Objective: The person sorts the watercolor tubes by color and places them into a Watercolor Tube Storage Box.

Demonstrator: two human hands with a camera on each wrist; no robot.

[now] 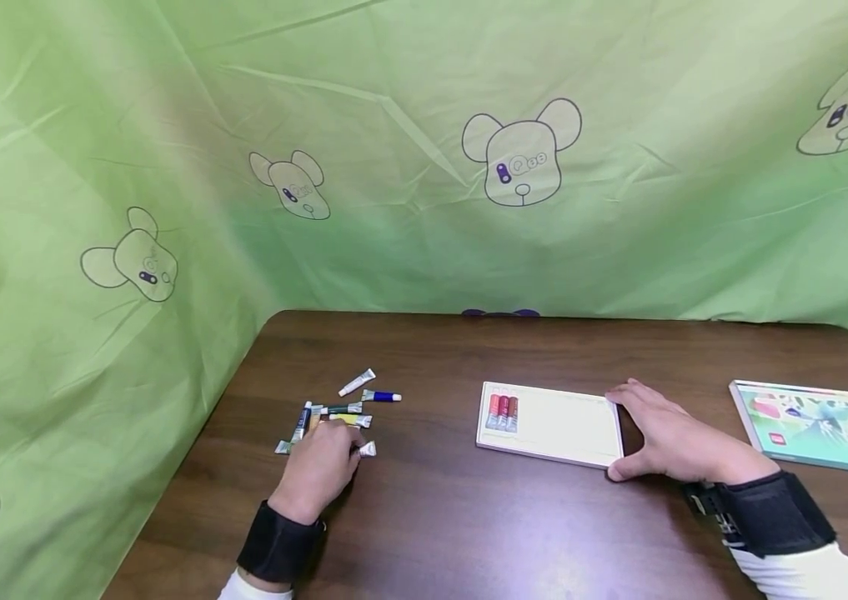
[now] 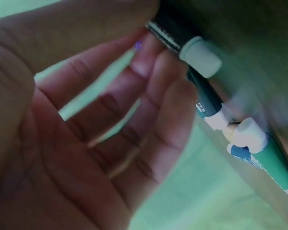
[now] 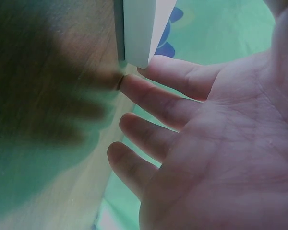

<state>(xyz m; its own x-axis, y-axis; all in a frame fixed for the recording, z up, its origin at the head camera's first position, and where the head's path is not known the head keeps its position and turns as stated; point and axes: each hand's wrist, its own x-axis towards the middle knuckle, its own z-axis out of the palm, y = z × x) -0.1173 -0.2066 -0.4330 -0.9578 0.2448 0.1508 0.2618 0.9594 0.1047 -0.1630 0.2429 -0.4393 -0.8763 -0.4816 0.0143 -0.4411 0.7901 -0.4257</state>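
My left hand [image 1: 321, 465] is over a loose group of small paint tubes at the left of the table. In the left wrist view, its thumb and fingertips pinch a dark paint tube [image 2: 170, 36] with a white cap. A green tube [image 2: 273, 163] and another dark tube [image 2: 207, 98] lie just past the fingers. My right hand [image 1: 667, 437] spans the right end of a white tray [image 1: 566, 425], thumb at the near corner, fingers at the far one. In the right wrist view, the index fingertip touches the corner of the tray [image 3: 139, 33]. Red and brown tubes [image 1: 502, 412] lie at the tray's left end.
Around the left hand lie a white tube [image 1: 356, 382], a blue tube [image 1: 381, 396] and a yellow tube [image 1: 351, 420]. A colourful printed box [image 1: 829, 429] is at the table's right side. Green cloth [image 1: 393, 242] hangs behind the brown table [image 1: 439, 517] and along its left.
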